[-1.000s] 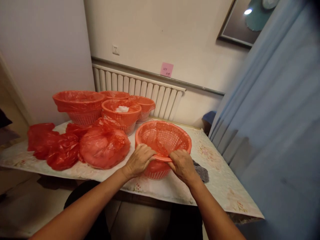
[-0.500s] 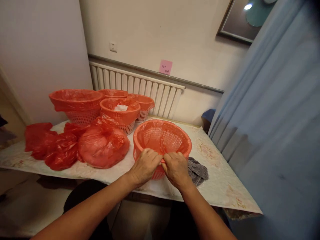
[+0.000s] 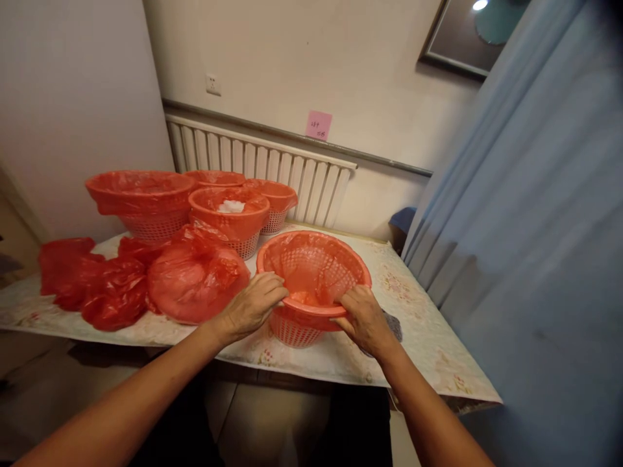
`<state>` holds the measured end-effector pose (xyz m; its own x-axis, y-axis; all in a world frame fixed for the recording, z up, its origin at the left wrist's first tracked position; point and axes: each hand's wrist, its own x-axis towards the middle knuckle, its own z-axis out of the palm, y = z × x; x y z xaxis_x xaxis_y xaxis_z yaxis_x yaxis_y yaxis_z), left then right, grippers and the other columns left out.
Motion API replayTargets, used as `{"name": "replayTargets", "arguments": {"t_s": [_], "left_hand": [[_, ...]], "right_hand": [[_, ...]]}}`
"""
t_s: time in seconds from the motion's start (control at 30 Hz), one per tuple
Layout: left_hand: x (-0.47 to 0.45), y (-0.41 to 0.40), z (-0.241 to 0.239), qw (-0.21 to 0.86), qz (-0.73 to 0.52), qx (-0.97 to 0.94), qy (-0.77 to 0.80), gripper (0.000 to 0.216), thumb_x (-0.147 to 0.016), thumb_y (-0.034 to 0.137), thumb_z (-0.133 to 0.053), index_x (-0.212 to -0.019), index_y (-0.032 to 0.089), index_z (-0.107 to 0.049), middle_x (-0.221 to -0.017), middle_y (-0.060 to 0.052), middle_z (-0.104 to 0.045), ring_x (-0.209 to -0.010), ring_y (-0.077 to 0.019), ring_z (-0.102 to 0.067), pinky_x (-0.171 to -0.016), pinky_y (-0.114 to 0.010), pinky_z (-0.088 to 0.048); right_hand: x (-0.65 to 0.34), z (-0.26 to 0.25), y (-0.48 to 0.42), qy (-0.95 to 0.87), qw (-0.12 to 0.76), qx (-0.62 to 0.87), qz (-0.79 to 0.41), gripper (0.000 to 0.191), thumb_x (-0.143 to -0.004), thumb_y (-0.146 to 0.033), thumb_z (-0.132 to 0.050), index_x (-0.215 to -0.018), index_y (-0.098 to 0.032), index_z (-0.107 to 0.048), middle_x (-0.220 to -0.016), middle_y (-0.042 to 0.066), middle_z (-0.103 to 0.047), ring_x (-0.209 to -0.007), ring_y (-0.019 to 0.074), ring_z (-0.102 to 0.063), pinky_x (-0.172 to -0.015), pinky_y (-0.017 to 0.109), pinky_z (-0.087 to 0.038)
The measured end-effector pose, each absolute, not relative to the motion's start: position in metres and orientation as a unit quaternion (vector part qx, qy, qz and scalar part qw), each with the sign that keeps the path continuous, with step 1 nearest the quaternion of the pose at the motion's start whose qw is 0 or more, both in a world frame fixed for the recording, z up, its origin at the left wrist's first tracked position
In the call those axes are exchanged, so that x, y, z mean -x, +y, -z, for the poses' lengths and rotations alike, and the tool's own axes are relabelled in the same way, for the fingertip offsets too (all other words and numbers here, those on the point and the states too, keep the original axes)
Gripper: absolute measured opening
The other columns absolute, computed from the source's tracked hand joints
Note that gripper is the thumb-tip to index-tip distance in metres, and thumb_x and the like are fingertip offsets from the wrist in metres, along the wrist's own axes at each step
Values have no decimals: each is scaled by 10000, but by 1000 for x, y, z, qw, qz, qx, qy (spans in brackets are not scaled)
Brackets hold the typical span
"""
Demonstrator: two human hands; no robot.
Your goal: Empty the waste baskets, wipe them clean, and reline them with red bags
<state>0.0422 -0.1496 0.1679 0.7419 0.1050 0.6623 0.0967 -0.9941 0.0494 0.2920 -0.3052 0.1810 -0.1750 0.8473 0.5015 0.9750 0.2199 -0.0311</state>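
A wastebasket (image 3: pixel 294 334) with a lattice wall stands upright near the table's front edge. A thin red plastic bag (image 3: pixel 311 259) lines it and folds down over its rim. My left hand (image 3: pixel 257 299) grips the rim and bag at the near left, fingers curled over the edge. At the near right, my right hand (image 3: pixel 363 318) holds the rim the same way, its thumb outside below the edge. Part of a grey cloth (image 3: pixel 393 325) shows behind my right hand.
Several lined baskets (image 3: pixel 146 207) stand at the back left. In front of them lie a full-looking red bag (image 3: pixel 195 285) and crumpled red bags (image 3: pixel 114 292). A radiator (image 3: pixel 257 155) runs behind the table (image 3: pixel 413 350); a blue curtain (image 3: pixel 525 227) hangs at the right.
My hands have moved apart along the near rim, the left one leftward and the right one rightward. The bag now lies folded over the front of the rim.
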Motion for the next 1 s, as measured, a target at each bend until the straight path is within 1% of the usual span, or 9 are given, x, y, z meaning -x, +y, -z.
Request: {"name": "replayTargets", "arguments": {"t_s": [0.1, 0.17, 0.23, 0.33, 0.47, 0.6, 0.67, 0.73, 1.0], "left_hand": [[-35, -147, -151, 20, -439, -891, 111, 315, -953, 299, -444, -1239, 189, -517, -1210, -106, -594, -1248, -261, -449, -1056, -472, -360], [-29, -140, -132, 37, -500, -839, 212, 369, -960, 337, -407, -1279, 167, -483, -1254, -133, -563, -1230, -273, -466, -1062, -501, -357], [-25, -131, -109, 61, -522, -784, 331, 373, -965, 352, -358, -1243, 147, -500, -1206, -144, -572, -1167, -275, -501, -1026, -505, -393], [-25, -117, -68, 105, -480, -762, 421, 403, -943, 385, -350, -1173, 116, -542, -1150, -153, -594, -1101, -278, -534, -989, -484, -429], [-36, -105, -13, 171, -370, -781, 472, 472, -910, 385, -340, -1168, 53, -554, -1128, -179, -613, -1072, -277, -564, -979, -436, -442], [-52, -94, 22, 163, -262, -810, 499, 502, -907, 379, -289, -1162, 49, -568, -1152, -184, -622, -1106, -274, -564, -992, -402, -422], [-60, -89, 28, 160, -239, -821, 493, 506, -909, 379, -268, -1116, 50, -592, -1117, -188, -635, -1082, -287, -573, -971, -404, -425], [-67, -86, 31, 159, -223, -830, 486, 504, -914, 375, -246, -1049, 62, -617, -1062, -186, -652, -1036, -299, -586, -935, -408, -434], [-102, -77, 50, 88, -176, -859, 472, 460, -908, 312, -296, -1126, 20, -577, -1097, -199, -629, -1105, -293, -545, -981, -406, -373]], "right_hand": [[-288, -186, -315, -759, 276, 572, 142, 408, -868, -485, -590, -1140, -182, -584, -1086, 99, -640, -1040, 244, -543, -959, 424, -383], [-286, -189, -323, -738, 321, 567, 175, 445, -878, -456, -587, -1229, -187, -544, -1180, 118, -615, -1123, 256, -531, -994, 446, -388], [-283, -192, -330, -687, 363, 587, 226, 376, -900, -370, -573, -1235, -200, -544, -1147, 117, -626, -1097, 255, -552, -961, 446, -426], [-274, -191, -336, -636, 395, 616, 245, 318, -910, -254, -542, -1224, -213, -544, -1095, 105, -633, -1028, 232, -592, -869, 388, -492], [-259, -180, -332, -674, 339, 636, 163, 385, -888, -190, -543, -1269, -207, -491, -1240, 109, -577, -1124, 228, -565, -904, 360, -496], [-254, -167, -319, -659, 298, 682, 105, 231, -846, -136, -539, -1067, -203, -555, -1068, 82, -602, -960, 214, -593, -801, 328, -492], [-257, -163, -312, -635, 309, 701, 98, 131, -825, -102, -519, -899, -206, -548, -921, 47, -581, -841, 188, -573, -732, 295, -461], [-262, -162, -307, -616, 339, 704, 98, 136, -803, -71, -501, -789, -207, -506, -853, 26, -548, -781, 168, -538, -693, 274, -421], [-327, -194, -292, -581, 441, 672, 124, 141, -779, -75, -475, -727, -206, -478, -789, 2, -520, -739, 151, -478, -662, 255, -354]]}}
